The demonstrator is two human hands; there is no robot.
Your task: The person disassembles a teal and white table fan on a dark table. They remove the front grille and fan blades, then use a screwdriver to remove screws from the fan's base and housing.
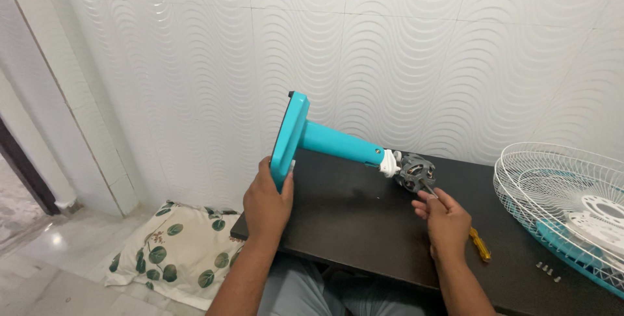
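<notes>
Turquoise fan stand (325, 137); black table (364, 225); white wire grille (552, 179); yellow-handled screwdriver (480, 246); cream, green-leaf-print cushion (172, 251); white wave-patterned wall tiles (422, 49).

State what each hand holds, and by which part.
The left hand grips the turquoise fan stand by the edge of its base. The right hand holds a yellow-handled screwdriver by its handle, tip at the motor.

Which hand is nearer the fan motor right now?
Right. The right hand sits just below the fan motor, driving a yellow-handled screwdriver into it. The left hand grips the teal base at the stand's far end.
</notes>
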